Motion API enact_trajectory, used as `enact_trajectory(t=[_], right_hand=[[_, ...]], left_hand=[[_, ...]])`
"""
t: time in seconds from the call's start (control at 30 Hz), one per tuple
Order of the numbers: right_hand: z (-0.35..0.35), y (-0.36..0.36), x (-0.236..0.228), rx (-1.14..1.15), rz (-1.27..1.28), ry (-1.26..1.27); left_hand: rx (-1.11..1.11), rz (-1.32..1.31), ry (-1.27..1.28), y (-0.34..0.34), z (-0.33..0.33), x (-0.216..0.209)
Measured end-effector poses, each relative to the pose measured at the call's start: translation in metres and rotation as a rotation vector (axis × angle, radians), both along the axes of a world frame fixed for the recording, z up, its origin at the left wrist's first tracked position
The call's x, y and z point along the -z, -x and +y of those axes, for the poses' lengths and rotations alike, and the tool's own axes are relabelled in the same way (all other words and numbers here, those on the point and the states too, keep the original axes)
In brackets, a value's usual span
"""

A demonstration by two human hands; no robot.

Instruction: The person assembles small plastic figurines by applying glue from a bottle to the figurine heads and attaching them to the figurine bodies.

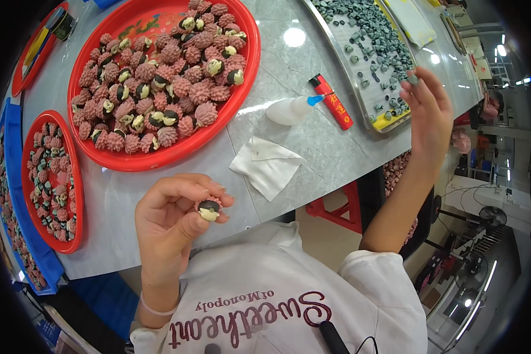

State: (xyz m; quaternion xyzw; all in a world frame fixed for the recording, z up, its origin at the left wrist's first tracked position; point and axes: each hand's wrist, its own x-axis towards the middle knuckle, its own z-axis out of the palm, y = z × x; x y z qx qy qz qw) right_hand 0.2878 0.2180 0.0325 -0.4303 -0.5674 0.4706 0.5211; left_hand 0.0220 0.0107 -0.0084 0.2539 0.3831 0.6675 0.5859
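On the grey desk (280, 68), a large round red tray (144, 166) holds a heap of ridged pink pieces, many with dark and cream parts, while a smaller red tray (78, 200) and a blue tray (48, 262) at left hold more pieces, and a metal tray (340, 44) holds scattered grey-green ones. Near the desk's edge, the left hand (174, 212) has its fingers pinched on a pink, dark and cream piece (209, 210). Beside the metal tray, the right hand (429, 106) grips a small grey-green piece (412, 78) between its fingertips.
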Motion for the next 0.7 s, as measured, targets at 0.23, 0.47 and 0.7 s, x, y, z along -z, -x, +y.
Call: enact_trajectory(t=[0.23,0.47,0.7], right_hand=[[-0.065,0.037,0.013,-0.513,0.461,0.230],[-0.093,0.073,0.023,-0.581,0.452,0.318],[-0.106,0.094,0.020,-0.633,0.292,0.318]], left_hand=[[0.010,-0.053,-0.016,0.000,0.001,0.000],[0.013,-0.087,-0.066,0.002,-0.001,0.004],[0.000,-0.048,-0.065,0.000,-0.002,0.002]])
